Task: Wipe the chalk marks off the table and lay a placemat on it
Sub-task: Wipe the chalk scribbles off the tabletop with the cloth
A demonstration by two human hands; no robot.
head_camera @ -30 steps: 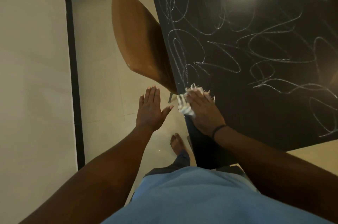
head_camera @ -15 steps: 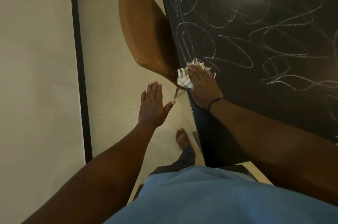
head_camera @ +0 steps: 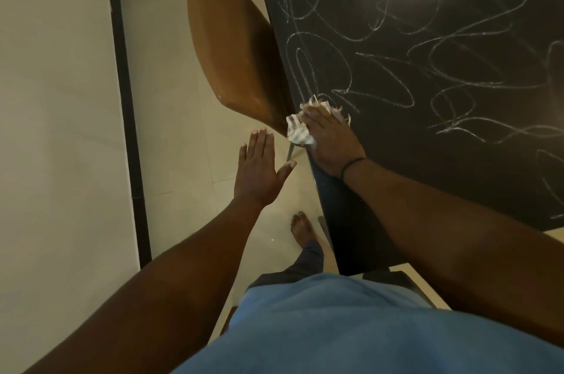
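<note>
Farther up the table (head_camera: 457, 160) edge the soft, light cloth (head_camera: 297, 129) had been pushed, pressed flat under the right hand (head_camera: 328, 141), left hand (head_camera: 259, 166) spread empty.

No readable text, label, brand, number or sign anywhere in view. Chalk marks (head_camera: 381, 80) on table (head_camera: 457, 160): loops and scribbles only, no letters or digits formed. Striped cloth (head_camera: 299, 131) at table edge: woven pattern only, no print or tag legible.
</note>
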